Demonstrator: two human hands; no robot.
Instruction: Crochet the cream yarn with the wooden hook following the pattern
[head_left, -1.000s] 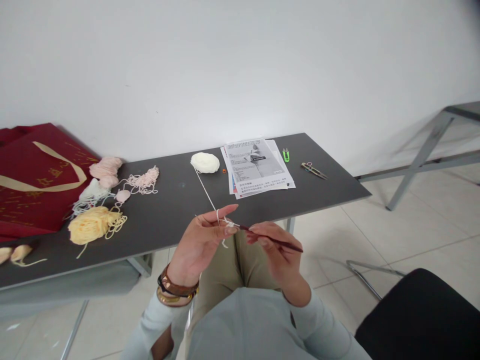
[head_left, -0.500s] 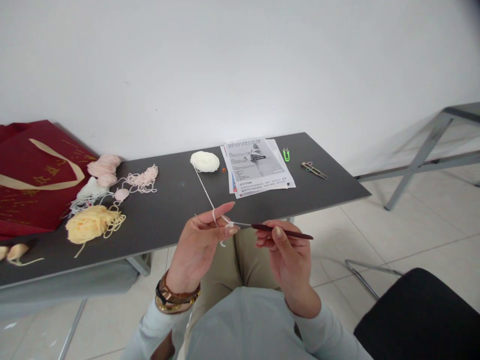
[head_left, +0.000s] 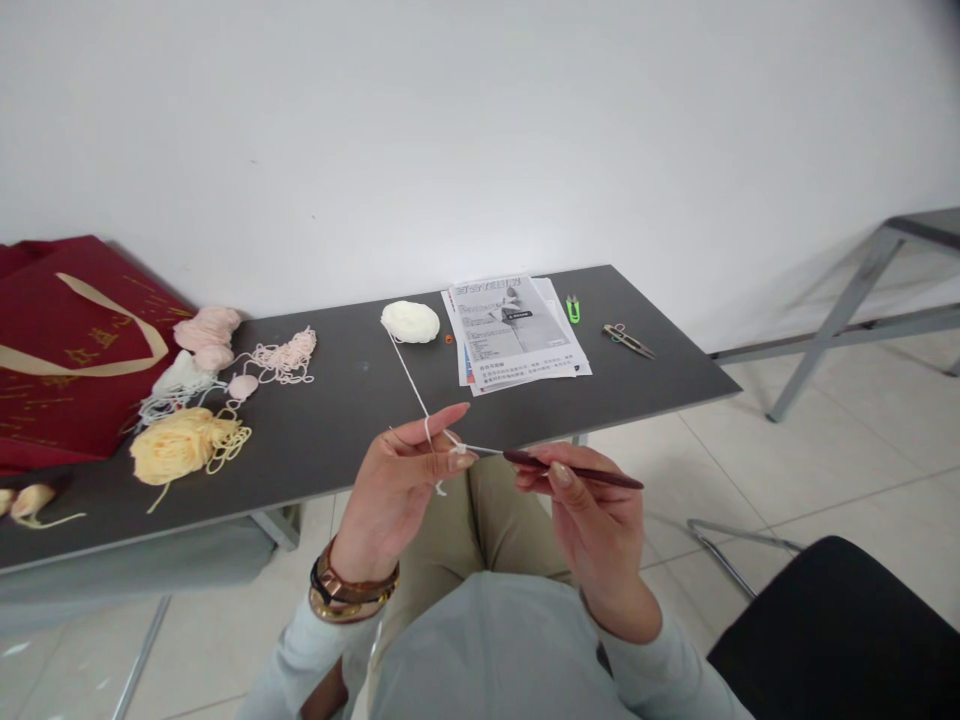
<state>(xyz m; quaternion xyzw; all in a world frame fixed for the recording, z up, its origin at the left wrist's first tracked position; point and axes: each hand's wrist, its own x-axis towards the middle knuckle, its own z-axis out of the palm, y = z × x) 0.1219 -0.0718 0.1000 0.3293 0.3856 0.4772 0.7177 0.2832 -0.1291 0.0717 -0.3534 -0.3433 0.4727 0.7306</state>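
My left hand pinches a small piece of white crochet work between thumb and finger, with the white yarn looped over its raised index finger. That strand runs up to a white yarn ball on the table. A short tail hangs below the fingertips. In my right hand is a crochet hook with a dark reddish-brown handle, held like a pencil and pointing left at the stitches. The hook's tip is too small to make out against the yarn.
On the dark table lie printed sheets, green thread snips, scissors and a small orange ring. Pink yarn, yellow yarn and a red bag stand left. A black chair is at lower right.
My right hand has shifted slightly right and down with the crochet hook, away from my left hand. The left hand stays nearly still, holding the crochet work.
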